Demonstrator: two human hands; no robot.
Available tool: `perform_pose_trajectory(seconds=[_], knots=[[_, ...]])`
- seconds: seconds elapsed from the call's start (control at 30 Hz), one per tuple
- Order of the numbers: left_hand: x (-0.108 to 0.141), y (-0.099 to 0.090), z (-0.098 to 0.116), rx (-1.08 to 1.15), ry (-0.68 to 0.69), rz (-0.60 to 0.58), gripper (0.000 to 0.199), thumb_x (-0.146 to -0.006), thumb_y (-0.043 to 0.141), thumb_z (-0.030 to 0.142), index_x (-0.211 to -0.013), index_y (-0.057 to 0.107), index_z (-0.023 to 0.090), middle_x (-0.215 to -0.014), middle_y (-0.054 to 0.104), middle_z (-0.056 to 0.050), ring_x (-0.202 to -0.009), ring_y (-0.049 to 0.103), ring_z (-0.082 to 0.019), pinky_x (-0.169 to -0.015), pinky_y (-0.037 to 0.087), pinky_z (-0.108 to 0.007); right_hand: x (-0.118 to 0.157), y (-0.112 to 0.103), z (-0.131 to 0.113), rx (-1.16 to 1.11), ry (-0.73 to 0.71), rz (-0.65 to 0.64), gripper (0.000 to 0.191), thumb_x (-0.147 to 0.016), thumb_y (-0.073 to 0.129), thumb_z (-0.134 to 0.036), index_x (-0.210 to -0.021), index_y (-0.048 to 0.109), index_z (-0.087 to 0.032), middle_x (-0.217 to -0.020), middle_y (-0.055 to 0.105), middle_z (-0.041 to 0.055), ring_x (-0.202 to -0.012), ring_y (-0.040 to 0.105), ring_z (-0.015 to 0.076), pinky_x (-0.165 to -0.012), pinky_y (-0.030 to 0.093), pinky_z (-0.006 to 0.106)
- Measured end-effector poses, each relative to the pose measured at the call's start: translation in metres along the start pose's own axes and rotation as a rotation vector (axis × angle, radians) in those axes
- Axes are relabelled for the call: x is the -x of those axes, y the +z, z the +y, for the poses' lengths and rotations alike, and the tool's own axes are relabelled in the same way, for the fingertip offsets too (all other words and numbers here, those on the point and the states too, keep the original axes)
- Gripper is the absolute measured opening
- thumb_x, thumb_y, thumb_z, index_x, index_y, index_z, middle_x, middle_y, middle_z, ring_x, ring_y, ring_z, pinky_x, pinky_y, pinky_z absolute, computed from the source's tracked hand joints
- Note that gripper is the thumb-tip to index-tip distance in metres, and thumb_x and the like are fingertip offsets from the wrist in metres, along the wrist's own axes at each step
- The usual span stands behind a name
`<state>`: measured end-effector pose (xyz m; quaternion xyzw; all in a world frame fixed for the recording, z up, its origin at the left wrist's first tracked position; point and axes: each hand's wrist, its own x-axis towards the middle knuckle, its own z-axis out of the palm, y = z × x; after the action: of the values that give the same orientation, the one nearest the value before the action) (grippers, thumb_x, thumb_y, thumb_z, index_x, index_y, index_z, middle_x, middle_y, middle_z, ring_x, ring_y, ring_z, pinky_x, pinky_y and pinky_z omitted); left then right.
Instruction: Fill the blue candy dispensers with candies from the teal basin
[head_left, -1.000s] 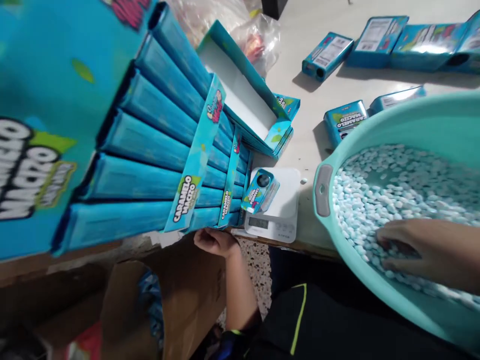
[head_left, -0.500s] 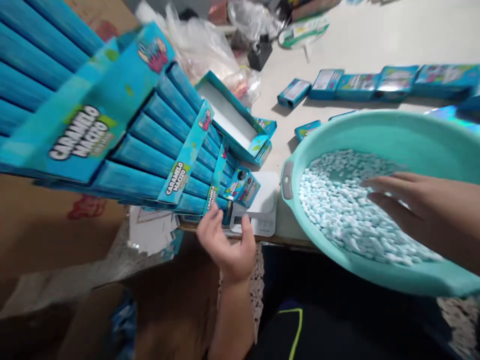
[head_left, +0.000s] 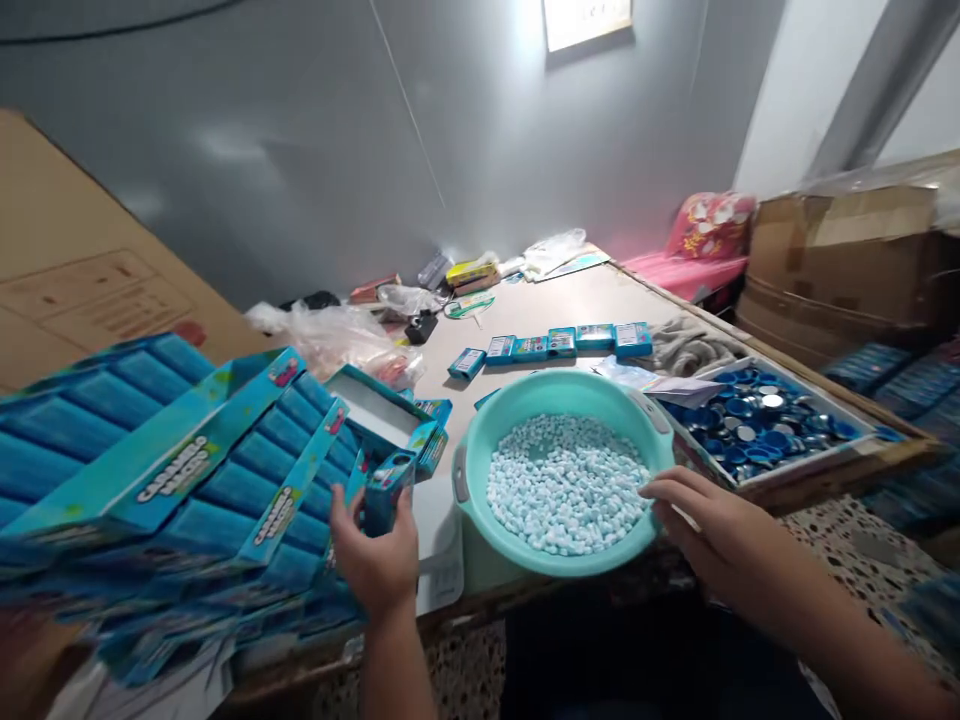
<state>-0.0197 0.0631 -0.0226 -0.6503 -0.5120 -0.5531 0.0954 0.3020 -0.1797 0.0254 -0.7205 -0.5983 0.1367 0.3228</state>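
Note:
My left hand (head_left: 379, 550) is wrapped round a small blue box (head_left: 388, 490), held upright over the left side of a white scale (head_left: 442, 545). A turquoise basin (head_left: 480, 520) holds a heap of pale blue and white candies (head_left: 570, 485). At the basin's right rim is my right hand (head_left: 694, 515), its fingers close together; whether something small is between them cannot be made out. Display trays packed with blue boxes (head_left: 187, 465) lean at the left, beside an open blue tray with a white inside (head_left: 379, 410).
A row of small blue boxes (head_left: 531, 348) lies behind the basin. At the right sits a shallow box of blue and silver lids (head_left: 765, 420), near a grey cloth (head_left: 690, 348). Plastic bags (head_left: 337, 345) lie at the back left; cartons (head_left: 847, 260) stand at the far right.
The view has lifted and turned right. My left hand has closed round the small box that stood on the scale. My right hand has moved from over the candies to the basin's right rim.

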Motion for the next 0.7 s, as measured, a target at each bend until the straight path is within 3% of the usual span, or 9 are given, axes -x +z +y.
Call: perform_pose_trajectory(seconds=[0.1, 0.23, 0.3, 0.47, 0.6, 0.7], knots=[[-0.027, -0.002, 0.023, 0.03, 0.371, 0.032, 0.064, -0.081, 0.082, 0.033, -0.139, 0.059, 0.016, -0.116, 0.072, -0.019, -0.104, 0.068, -0.034, -0.094, 0.053, -0.049, 0.01, 0.0, -0.008, 0.031, -0.004, 0.019, 0.037, -0.105, 0.034, -0.042, -0.112, 0.067, -0.029, -0.121, 0.068, 0.0107, -0.099, 0.07, 0.0273, -0.082, 0.059, 0.044], [-0.052, -0.001, 0.067, 0.071, 0.823, -0.253, 0.046, -0.091, 0.068, 0.02, -0.136, 0.061, 0.022, -0.117, 0.076, -0.009, -0.103, 0.068, -0.027, -0.092, 0.048, -0.042, 0.01, -0.001, -0.012, 0.144, -0.013, 0.005, 0.037, -0.105, 0.033, -0.036, -0.11, 0.068, -0.024, -0.113, 0.068, 0.0121, -0.093, 0.069, 0.0286, -0.08, 0.056, 0.046], [-0.055, 0.001, 0.088, 0.074, 0.987, -0.391, 0.044, -0.094, 0.061, 0.013, -0.137, 0.06, 0.023, -0.121, 0.075, -0.005, -0.104, 0.067, -0.025, -0.09, 0.047, -0.04, 0.006, -0.002, -0.011, 0.173, -0.036, 0.0, 0.035, -0.104, 0.035, -0.032, -0.107, 0.068, -0.023, -0.109, 0.068, 0.0125, -0.092, 0.068, 0.029, -0.079, 0.055, 0.045], [-0.047, 0.005, 0.123, 0.014, 1.078, -0.675, 0.047, -0.093, 0.055, 0.004, -0.136, 0.06, 0.022, -0.126, 0.074, -0.003, -0.1, 0.068, -0.023, -0.08, 0.049, -0.039, -0.009, -0.007, -0.008, -0.117, -0.094, -0.055, 0.028, -0.107, 0.04, -0.035, -0.11, 0.067, -0.025, -0.111, 0.068, 0.0077, -0.093, 0.068, 0.0218, -0.078, 0.053, 0.035], [-0.057, 0.003, 0.122, 0.023, 1.07, -0.709, 0.048, -0.093, 0.053, 0.003, -0.138, 0.059, 0.018, -0.125, 0.073, -0.007, -0.102, 0.067, -0.025, -0.086, 0.055, -0.042, -0.031, -0.007, 0.001, -0.175, -0.15, -0.062, 0.027, -0.106, 0.042, -0.033, -0.102, 0.066, -0.023, -0.103, 0.068, 0.0066, -0.089, 0.066, 0.021, -0.079, 0.051, 0.035], [-0.07, 0.0, 0.115, 0.04, 1.137, -0.776, 0.043, -0.094, 0.05, 0.003, -0.134, 0.06, 0.015, -0.121, 0.073, -0.01, -0.104, 0.068, -0.025, -0.089, 0.058, -0.041, -0.057, -0.004, 0.014, -0.217, -0.162, -0.083, 0.027, -0.106, 0.042, -0.035, -0.1, 0.066, -0.022, -0.101, 0.068, 0.0069, -0.09, 0.065, 0.0209, -0.079, 0.049, 0.034]])
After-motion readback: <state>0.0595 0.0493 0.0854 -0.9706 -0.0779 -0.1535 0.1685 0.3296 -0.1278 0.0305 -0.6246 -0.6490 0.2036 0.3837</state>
